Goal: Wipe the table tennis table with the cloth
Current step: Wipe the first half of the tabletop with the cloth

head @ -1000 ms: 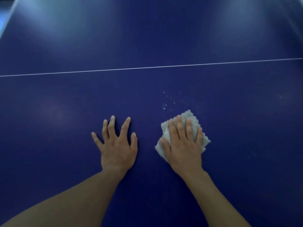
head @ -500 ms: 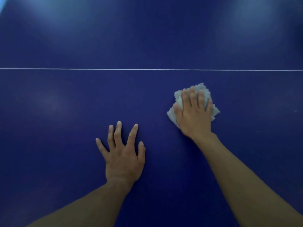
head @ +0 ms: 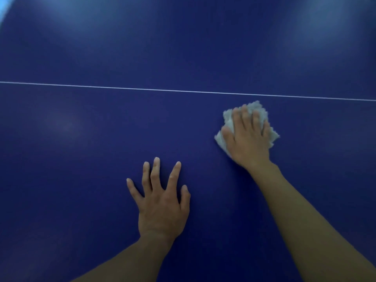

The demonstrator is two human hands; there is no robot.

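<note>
The dark blue table tennis table [head: 81, 159] fills the whole head view. A crumpled pale grey cloth [head: 259, 109] lies on it right of centre, just below the white line. My right hand [head: 247, 137] presses flat on the cloth, fingers spread over it, covering most of it. My left hand [head: 161, 202] rests palm down on the bare table, lower and to the left, fingers apart and holding nothing.
A thin white line [head: 142, 89] crosses the table from left to right above both hands. Soft light reflections show on the far surface. A sliver of the table's edge appears at the top left corner.
My right hand has pushed the cloth away from me, up toward the white line, over the spot where small droplets lay. The left hand has stayed planted on the table.
</note>
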